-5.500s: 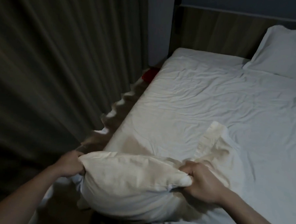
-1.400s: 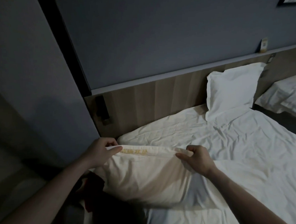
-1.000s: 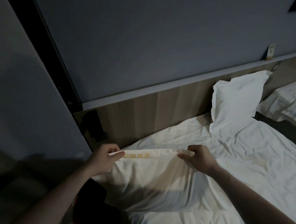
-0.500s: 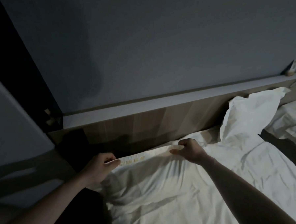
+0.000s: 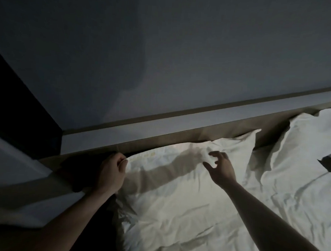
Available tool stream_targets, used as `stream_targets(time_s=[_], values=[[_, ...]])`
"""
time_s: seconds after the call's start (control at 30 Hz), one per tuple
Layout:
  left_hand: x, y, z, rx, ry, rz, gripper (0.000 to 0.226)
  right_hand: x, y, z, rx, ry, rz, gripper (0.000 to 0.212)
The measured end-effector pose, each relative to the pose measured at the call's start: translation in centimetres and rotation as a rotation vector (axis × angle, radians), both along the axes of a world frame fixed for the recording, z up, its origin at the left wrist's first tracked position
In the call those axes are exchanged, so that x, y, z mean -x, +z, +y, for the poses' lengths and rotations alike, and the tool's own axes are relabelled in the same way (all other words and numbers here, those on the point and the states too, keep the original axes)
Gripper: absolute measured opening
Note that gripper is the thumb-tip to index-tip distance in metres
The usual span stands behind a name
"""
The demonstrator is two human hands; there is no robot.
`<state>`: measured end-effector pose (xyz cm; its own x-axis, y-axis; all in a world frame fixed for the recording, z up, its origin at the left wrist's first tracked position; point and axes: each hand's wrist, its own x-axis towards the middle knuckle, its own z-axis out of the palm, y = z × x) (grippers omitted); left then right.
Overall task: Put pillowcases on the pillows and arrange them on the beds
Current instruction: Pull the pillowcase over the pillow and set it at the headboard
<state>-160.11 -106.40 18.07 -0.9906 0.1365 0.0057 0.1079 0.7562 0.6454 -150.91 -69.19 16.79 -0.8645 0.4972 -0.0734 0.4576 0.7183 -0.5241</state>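
A white cased pillow [image 5: 177, 174] lies at the head of the bed, its top edge against the wooden headboard [image 5: 160, 138]. My left hand [image 5: 110, 172] grips the pillow's upper left corner, fingers curled round the fabric. My right hand [image 5: 220, 166] hovers just over the pillow's upper right part, fingers spread and holding nothing. A second white pillow [image 5: 303, 142] leans on the headboard to the right. The room is dim.
The white bed sheet [image 5: 281, 198] is wrinkled and fills the lower right. A pale ledge [image 5: 180, 124] runs along the headboard's top under a grey wall. A dark gap [image 5: 101, 227] drops beside the bed at lower left.
The pillow has been carried to the head of the bed and set against the headboard. My right hand has let go of its top edge and opened. My left hand keeps its grip.
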Motion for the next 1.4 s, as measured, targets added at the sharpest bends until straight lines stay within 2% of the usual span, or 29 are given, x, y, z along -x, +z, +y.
stream_targets(time_s=[0.03, 0.13, 0.2, 0.27, 0.33, 0.43, 0.5, 0.6, 0.63, 0.7, 0.73, 0.83, 0.87, 0.93, 1.0, 1.07, 1.2, 1.3, 1.4], values=[[0.2, -0.1, 0.0, 0.012, -0.011, 0.04, 0.003, -0.3, -0.5, 0.4, 0.019, -0.021, -0.018, 0.048], [-0.3, -0.6, 0.0, 0.07, -0.061, 0.109, 0.026, -0.6, -1.7, 1.7, 0.029, -0.035, -0.06, 0.067], [-1.1, -1.6, -0.3, 0.119, -0.079, 0.079, 0.043, 0.1, -2.3, 2.4, 0.009, -0.009, -0.067, 0.075], [-1.6, -3.1, -0.6, 0.123, -0.059, -0.047, 0.066, 1.2, -2.7, 3.0, -0.02, 0.025, -0.09, 0.08], [-1.6, -3.4, -0.6, -0.047, 0.068, -0.277, 0.08, 2.5, -2.9, 3.2, -0.036, 0.063, -0.138, 0.083], [-0.6, -4.4, -0.6, -0.35, 0.317, -0.455, 0.069, 3.9, -3.5, 3.2, -0.042, 0.083, -0.214, 0.088], [-0.4, -5.2, -0.9, -0.392, 0.293, -0.511, 0.058, 4.4, -4.1, 3.2, -0.034, 0.094, -0.275, 0.088], [-0.3, -5.5, -1.1, -0.439, 0.211, -0.548, 0.014, 4.4, -5.0, 3.0, -0.042, 0.123, -0.421, 0.08], [-0.3, -5.6, -1.1, -0.457, 0.194, -0.543, 0.016, 4.3, -5.2, 3.0, -0.058, 0.126, -0.457, 0.074], [0.1, -6.1, -1.2, -0.475, 0.156, -0.521, 0.044, 4.1, -5.5, 3.1, -0.123, 0.144, -0.504, 0.058], [0.3, -6.0, -1.1, -0.466, 0.139, -0.51, 0.048, 4.0, -5.6, 3.2, -0.149, 0.146, -0.518, 0.051], [0.7, -5.4, -0.5, -0.414, 0.076, -0.499, 0.021, 3.3, -5.5, 3.7, -0.154, 0.1, -0.48, 0.039], [0.7, -5.2, -0.2, -0.409, 0.053, -0.491, 0.019, 3.0, -5.3, 4.0, -0.139, 0.074, -0.439, 0.036], [0.9, -4.7, 0.9, -0.393, 0.026, -0.465, 0.024, 2.6, -4.2, 4.7, -0.11, 0.002, -0.324, 0.031], [1.1, -4.3, 2.0, -0.385, 0.026, -0.445, 0.014, 2.6, -2.4, 5.3, -0.126, -0.019, -0.211, 0.029], [1.5, -3.7, 2.7, -0.355, 0.056, -0.407, 0.014, 2.7, -0.7, 5.7, -0.166, -0.001, -0.128, 0.025], [2.4, -3.2, 3.5, -0.343, 0.057, -0.385, 0.027, 3.1, 2.0, 6.4, -0.171, -0.037, 0.014, 0.022], [2.2, -3.1, 4.0, -0.269, -0.022, -0.332, 0.033, 3.0, 1.9, 6.9, -0.102, -0.106, -0.024, 0.025], [1.1, -3.0, 4.8, -0.219, -0.098, -0.327, 0.026, 2.2, 0.6, 6.9, -0.068, -0.155, -0.132, 0.028]])
